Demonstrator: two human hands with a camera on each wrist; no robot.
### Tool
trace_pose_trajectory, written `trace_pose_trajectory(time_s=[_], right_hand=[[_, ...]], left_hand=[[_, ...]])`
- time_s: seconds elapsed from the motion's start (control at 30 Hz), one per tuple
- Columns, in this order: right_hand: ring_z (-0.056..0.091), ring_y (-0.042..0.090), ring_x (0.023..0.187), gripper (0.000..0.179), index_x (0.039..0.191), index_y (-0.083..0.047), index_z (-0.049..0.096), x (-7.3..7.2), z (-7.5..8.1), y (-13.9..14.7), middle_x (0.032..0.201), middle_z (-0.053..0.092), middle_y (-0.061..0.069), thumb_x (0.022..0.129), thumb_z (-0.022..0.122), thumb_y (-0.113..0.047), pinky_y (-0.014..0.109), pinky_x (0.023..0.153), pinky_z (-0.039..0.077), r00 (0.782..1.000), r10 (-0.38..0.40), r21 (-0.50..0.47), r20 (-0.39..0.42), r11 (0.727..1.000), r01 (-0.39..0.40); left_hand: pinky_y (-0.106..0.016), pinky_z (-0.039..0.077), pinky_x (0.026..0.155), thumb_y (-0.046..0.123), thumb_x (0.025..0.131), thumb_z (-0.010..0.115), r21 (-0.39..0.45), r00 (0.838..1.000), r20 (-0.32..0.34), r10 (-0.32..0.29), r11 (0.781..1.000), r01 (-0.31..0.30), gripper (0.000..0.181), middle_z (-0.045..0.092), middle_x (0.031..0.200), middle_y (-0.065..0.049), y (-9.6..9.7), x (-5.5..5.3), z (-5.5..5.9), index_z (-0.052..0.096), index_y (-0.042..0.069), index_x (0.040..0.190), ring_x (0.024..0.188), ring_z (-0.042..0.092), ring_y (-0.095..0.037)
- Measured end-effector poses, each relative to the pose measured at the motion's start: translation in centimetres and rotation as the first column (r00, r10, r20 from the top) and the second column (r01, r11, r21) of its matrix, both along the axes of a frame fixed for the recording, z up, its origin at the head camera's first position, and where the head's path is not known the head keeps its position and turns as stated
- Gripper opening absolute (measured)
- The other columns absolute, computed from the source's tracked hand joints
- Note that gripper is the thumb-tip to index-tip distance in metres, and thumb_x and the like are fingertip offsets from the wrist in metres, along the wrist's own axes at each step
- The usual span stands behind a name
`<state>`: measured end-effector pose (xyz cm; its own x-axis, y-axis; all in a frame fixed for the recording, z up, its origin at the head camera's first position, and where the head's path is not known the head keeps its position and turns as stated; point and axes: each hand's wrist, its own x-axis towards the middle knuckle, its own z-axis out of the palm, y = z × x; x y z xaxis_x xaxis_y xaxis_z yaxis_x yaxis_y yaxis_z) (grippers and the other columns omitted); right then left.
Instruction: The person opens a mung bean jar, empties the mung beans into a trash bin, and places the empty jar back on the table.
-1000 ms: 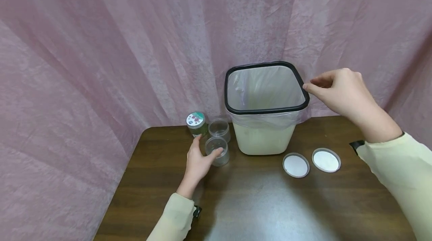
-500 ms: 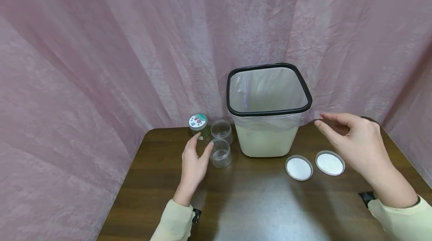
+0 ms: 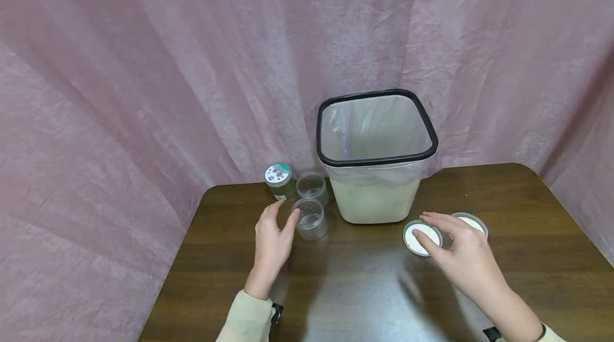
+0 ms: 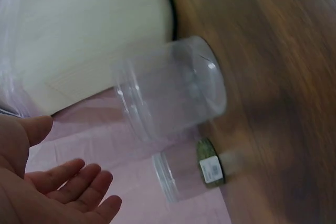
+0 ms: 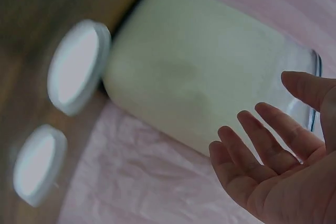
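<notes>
My left hand [image 3: 273,238] is beside the left of a clear plastic jar [image 3: 310,220] without a lid, thumb and fingers spread. In the left wrist view a gap separates the fingers from that jar [image 4: 173,87]. A second open clear jar [image 3: 312,187] stands just behind it. To the left is a jar with a flowered lid [image 3: 280,174] and something green inside. My right hand [image 3: 462,257] hovers over two round lids, white face up, holding nothing. The nearer lid [image 3: 416,241] shows by its fingertips; the farther lid [image 3: 475,220] is partly hidden behind the hand.
A pale bin [image 3: 376,198] with a black rim and a clear plastic liner stands at the back middle of the brown table [image 3: 355,288], right of the jars. Behind the table hangs a pink curtain [image 3: 240,65].
My right hand has come down from the bin's right rim to above the lids. My left hand has drawn slightly back from the front jar.
</notes>
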<state>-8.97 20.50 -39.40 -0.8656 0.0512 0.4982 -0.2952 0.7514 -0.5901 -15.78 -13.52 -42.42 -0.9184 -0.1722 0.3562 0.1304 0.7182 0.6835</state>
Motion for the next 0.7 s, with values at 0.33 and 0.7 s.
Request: trace_pose_trajectory(time_s=[0.33,0.7], right_hand=[[0.066,0.019,0.101,0.032,0.102,-0.019,0.072,0.4,-2.8,-2.2,0.1,0.072,-0.006,0.076,0.075,-0.038,0.033,0.087,0.047,0.987,0.022,-0.033,0.159,0.999,-0.017],[0.065,0.024,0.101,0.035,0.104,-0.012,0.07,-0.7,-4.1,-2.8,0.103,0.071,0.003,0.077,0.075,-0.034,0.042,0.085,0.048,0.991,0.006,-0.022,0.136,1.0,-0.003]], left_hand=[[-0.043,0.048,0.094,0.037,0.086,0.065,-0.05,1.0,0.011,0.015,0.999,-0.015,0.039,0.064,0.113,-0.007,-1.9,-1.1,-0.4,0.065,0.009,0.114,0.111,0.059,-0.023],[-0.047,0.043,0.101,0.042,0.079,0.07,-0.069,0.993,0.071,0.098,0.993,-0.093,0.071,0.051,0.133,-0.016,-5.8,-6.0,-0.1,0.046,0.004,0.133,0.124,0.048,-0.033]])
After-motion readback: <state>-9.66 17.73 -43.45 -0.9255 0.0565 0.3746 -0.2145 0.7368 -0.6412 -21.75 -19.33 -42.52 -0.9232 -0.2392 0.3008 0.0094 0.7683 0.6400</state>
